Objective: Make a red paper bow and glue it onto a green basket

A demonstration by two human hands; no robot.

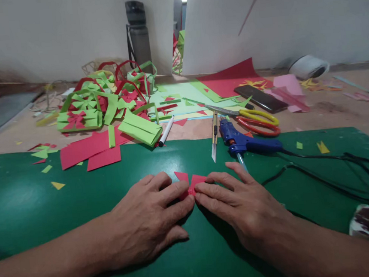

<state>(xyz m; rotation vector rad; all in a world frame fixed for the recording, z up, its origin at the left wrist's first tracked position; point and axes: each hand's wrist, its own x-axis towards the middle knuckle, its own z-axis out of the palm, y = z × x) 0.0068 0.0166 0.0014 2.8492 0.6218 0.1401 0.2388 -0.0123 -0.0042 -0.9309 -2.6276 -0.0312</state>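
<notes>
A small red paper bow [197, 180] lies on the green mat [80, 208], with two angled ends showing above my fingertips. My left hand [151, 221] presses its left side with the fingertips, thumb held apart below. From the other side, my right hand [242, 204] holds the bow's right part under its fingertips. Most of the bow's middle and lower part is hidden by my fingers. Just beyond my right hand lie a blue glue gun [252, 143] and a yellow craft knife [215, 131].
Scissors [260, 121] and a dark phone [260, 98] lie behind the glue gun, whose black cord [323, 168] loops right. Left of them are a marker [166, 131], red paper strips [82, 151] and several green paper bags [79, 119]. A dark bottle [139, 43] stands behind.
</notes>
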